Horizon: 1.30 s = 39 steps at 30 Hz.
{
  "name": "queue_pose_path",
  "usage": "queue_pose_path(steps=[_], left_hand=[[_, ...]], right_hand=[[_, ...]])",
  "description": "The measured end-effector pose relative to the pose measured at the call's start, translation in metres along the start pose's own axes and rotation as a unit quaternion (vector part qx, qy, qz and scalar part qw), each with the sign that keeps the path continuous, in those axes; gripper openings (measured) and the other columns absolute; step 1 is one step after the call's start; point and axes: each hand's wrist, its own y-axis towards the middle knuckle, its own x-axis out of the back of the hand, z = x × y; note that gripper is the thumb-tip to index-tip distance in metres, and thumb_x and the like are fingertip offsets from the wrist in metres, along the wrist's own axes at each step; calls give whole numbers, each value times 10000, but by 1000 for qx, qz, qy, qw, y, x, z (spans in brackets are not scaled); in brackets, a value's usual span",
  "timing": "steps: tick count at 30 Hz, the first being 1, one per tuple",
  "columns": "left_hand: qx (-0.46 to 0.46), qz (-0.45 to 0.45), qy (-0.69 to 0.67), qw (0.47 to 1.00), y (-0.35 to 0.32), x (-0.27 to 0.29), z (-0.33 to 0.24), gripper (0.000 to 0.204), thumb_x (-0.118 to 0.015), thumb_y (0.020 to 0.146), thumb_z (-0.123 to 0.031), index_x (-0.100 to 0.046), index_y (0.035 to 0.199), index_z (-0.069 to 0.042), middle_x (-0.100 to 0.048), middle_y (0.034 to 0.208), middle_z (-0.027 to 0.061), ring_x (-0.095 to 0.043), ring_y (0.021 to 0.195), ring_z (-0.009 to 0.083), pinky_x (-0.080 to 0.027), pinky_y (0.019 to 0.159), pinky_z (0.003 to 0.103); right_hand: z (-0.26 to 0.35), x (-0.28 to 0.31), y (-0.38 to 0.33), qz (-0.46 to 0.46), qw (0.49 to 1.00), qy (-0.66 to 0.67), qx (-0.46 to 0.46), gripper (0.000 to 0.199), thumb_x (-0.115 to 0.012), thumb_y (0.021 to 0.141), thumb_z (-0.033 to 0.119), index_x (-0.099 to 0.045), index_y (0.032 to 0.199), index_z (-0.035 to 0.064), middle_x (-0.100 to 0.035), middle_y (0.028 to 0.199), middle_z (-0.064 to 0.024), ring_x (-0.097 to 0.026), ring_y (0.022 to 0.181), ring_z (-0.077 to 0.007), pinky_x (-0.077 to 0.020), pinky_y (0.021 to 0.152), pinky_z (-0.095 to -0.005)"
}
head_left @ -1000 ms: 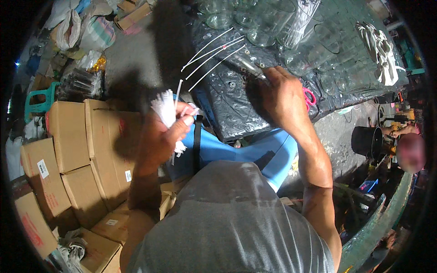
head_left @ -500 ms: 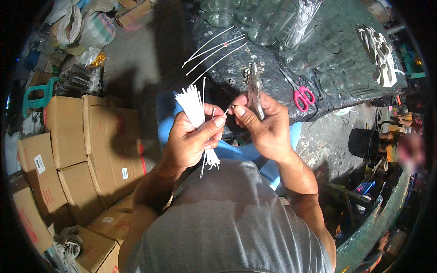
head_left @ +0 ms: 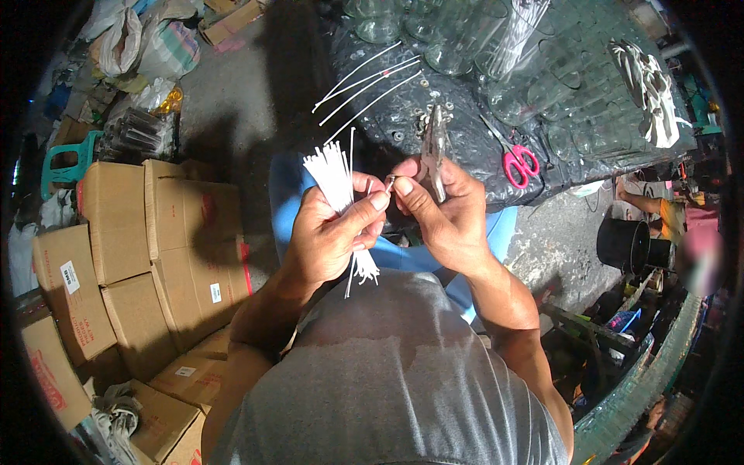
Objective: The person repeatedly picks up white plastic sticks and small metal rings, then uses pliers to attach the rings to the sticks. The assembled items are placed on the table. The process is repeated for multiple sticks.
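- Tabletop (head_left: 403, 101), covered in dark crinkled plastic sheet, upper centre to upper right, ahead of both hands
- Stack of brown cardboard cartons (head_left: 147, 240), on the floor at the person's left
- Group of clear glass jars (head_left: 496, 46), standing along the far part of the tabletop
- Black plastic bucket (head_left: 624, 244), on the floor at the right
- Left hand (head_left: 329, 232), fingers closed round a bundle of thin white plastic ties (head_left: 335, 174); bundle upright, its ends showing above and below the fist
- Right hand (head_left: 446, 213), palm gripping metal pliers (head_left: 434, 143) that point away towards the tabletop; thumb and forefinger pinched on a small pale piece (head_left: 390, 184), too small to identify, touching the left thumb tip
- Four loose white ties (head_left: 364, 81), lying fanned on the tabletop beyond the bundle
- Pink-handled scissors (head_left: 515, 159), flat on the tabletop, just right of the pliers
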Motion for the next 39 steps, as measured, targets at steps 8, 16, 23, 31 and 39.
queue_pose_path(steps=[8, 16, 23, 31, 39], left_hand=[[2, -8, -1, 1000, 1, -1, 0, 123, -654, 974, -92, -601, 1031, 3, -582, 703, 30, -458, 536, 58, -346, 476, 220], [12, 0, -1, 1000, 2, 6, 0, 95, -608, 976, -53, -588, 1054, -2, -579, 739, 75, -518, 593, 94, -352, 447, 208], [-9, -14, 23, 1000, 0, 10, 0, 103, -626, 971, -66, -597, 1046, -2, -576, 724, 65, -490, 568, 77, -343, 448, 208], [-92, -31, -27, 995, -7, 19, -2, 120, -615, 982, -65, -581, 1075, 4, -569, 713, 71, -423, 527, 67, -324, 462, 218], [-131, -15, -29, 991, -6, 16, -4, 120, -591, 994, -79, -553, 1086, -13, -545, 732, 102, -473, 564, 112, -339, 446, 230]], right_hand=[[-6, -3, 0, -10, 1000, 0, 2, 85, -681, 961, 96, -651, 1004, 29, -604, 727, 35, -509, 669, -35, -412, 574, -231], [-9, -5, -1, -12, 999, -39, 24, 100, -689, 956, 111, -656, 1001, 28, -614, 694, 16, -531, 646, -41, -430, 568, -245], [1, -1, 7, 16, 973, -167, 161, 144, -707, 930, 107, -643, 991, -6, -683, 780, -119, -658, 654, -210, -496, 609, -330], [59, 26, -7, 124, 889, -440, 12, 369, -726, 923, 269, -537, 777, -12, -613, 709, -194, -625, 611, -379, -470, 556, -435], [52, 24, 2, 168, 860, -451, 171, 302, -720, 887, 220, -575, 816, -35, -606, 813, -208, -624, 790, -420, -497, 683, -485]])
